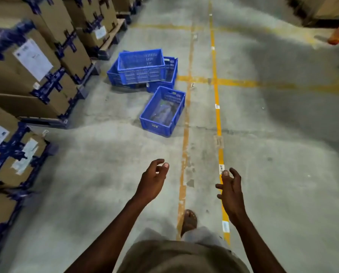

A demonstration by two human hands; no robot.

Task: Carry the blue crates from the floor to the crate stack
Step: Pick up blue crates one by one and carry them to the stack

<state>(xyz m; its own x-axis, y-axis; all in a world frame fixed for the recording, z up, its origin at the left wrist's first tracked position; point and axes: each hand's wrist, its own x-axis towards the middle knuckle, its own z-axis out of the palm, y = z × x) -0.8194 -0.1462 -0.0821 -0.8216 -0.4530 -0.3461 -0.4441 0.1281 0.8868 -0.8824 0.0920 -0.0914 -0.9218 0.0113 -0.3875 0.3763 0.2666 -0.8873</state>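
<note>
We see the concrete floor (263,154), boxes (36,62) at left. Three blue crates (142,67) cluster ahead, the nearest crate (162,111) possibly holding scraps. Left hand (153,180) and right hand (230,189) hang empty, fingers loosely spread.

We've got boxes (36,62) stacked along our left, crates (145,75) on the floor (263,154) ahead, one crate (162,111) nearest us.

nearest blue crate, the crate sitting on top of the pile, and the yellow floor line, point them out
nearest blue crate (157,126), head view, near end wall
top crate (142,75), head view, front side wall
yellow floor line (217,115), head view, stretch right of the crates
</note>
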